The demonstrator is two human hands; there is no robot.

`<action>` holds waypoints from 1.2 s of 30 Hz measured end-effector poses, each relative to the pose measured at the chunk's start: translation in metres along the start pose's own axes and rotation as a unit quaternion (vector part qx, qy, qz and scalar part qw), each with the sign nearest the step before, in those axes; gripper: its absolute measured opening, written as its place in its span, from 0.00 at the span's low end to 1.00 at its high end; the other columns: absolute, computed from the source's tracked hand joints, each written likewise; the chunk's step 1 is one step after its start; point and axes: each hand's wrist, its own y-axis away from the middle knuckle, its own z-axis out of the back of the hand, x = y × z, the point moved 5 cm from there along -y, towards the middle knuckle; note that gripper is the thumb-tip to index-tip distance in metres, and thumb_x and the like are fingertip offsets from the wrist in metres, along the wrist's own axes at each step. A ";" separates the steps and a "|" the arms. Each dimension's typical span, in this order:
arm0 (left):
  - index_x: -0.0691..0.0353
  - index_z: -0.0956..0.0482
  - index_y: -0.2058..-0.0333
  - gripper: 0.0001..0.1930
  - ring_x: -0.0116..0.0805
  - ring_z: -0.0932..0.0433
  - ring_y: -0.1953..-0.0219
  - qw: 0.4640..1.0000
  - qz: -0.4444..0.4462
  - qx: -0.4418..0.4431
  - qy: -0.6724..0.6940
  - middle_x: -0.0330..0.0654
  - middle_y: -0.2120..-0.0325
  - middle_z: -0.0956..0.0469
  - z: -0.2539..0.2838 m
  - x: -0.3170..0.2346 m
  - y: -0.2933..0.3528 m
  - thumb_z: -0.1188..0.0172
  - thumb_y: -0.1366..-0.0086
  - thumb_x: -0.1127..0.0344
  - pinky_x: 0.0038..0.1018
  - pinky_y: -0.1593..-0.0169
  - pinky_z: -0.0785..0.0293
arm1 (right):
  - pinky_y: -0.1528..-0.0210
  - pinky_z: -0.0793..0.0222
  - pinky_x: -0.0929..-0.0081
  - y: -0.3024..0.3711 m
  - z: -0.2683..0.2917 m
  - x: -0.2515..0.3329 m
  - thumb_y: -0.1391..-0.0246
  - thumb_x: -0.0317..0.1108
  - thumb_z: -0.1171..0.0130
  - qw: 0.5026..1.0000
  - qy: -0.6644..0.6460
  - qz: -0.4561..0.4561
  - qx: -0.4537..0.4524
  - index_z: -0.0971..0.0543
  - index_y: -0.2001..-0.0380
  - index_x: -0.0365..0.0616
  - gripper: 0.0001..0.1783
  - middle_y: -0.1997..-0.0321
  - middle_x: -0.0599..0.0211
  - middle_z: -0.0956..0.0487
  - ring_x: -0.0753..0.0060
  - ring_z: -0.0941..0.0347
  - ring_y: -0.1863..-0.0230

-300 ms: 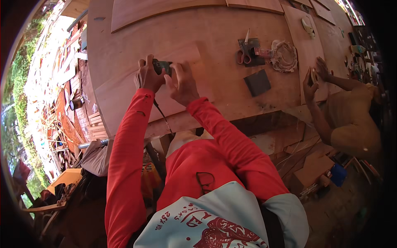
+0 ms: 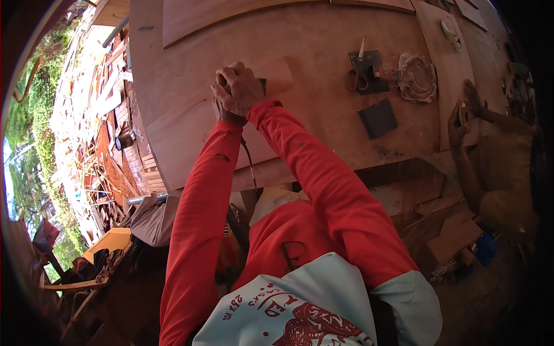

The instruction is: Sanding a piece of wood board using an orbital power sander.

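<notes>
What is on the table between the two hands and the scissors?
In the head view, only bare brown board lies between the clasped right hand, left hand and the scissors.

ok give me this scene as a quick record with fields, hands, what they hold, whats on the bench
setting: plywood workbench, outdoors by scrap wood
right hand: closed over a dark tool on a thin wood sheet
left hand: tucked under the right, also gripping; tool mostly hidden
cord: dark, runs from the hands off the bench edge
bench items: scissors, dark square pad, coiled pale rope
other person: at the right, hands on a small round thing
</notes>
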 end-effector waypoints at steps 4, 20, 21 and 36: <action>0.57 0.27 0.49 0.24 0.52 0.29 0.49 0.999 -0.034 0.010 -0.016 0.49 0.52 0.29 0.010 -0.029 -0.010 0.36 0.43 0.57 0.45 0.52 0.29 | 0.48 0.26 0.53 0.007 0.020 -0.001 0.42 0.42 0.39 0.999 0.000 0.009 -0.036 0.23 0.50 0.44 0.20 0.51 0.51 0.26 0.46 0.27 0.48; 0.58 0.24 0.52 0.25 0.55 0.31 0.53 0.996 -0.067 0.039 -0.035 0.50 0.53 0.28 -0.021 -0.084 -0.066 0.33 0.49 0.56 0.44 0.51 0.29 | 0.49 0.24 0.59 -0.040 0.068 -0.050 0.41 0.40 0.44 0.998 0.019 -0.026 -0.063 0.24 0.52 0.46 0.16 0.52 0.56 0.25 0.50 0.22 0.52; 0.58 0.24 0.52 0.25 0.55 0.31 0.53 0.996 -0.067 0.036 -0.036 0.50 0.53 0.28 -0.021 -0.089 -0.066 0.33 0.49 0.56 0.44 0.51 0.29 | 0.49 0.24 0.59 -0.027 0.068 -0.052 0.40 0.40 0.44 0.997 0.022 -0.010 -0.072 0.24 0.52 0.46 0.16 0.51 0.56 0.25 0.50 0.22 0.52; 0.58 0.24 0.52 0.24 0.54 0.30 0.50 0.998 -0.042 0.045 -0.010 0.49 0.52 0.27 -0.032 -0.085 -0.080 0.34 0.47 0.57 0.45 0.48 0.30 | 0.51 0.25 0.55 -0.050 0.082 -0.051 0.44 0.41 0.44 0.996 -0.022 -0.024 -0.080 0.23 0.56 0.41 0.17 0.53 0.47 0.25 0.44 0.24 0.53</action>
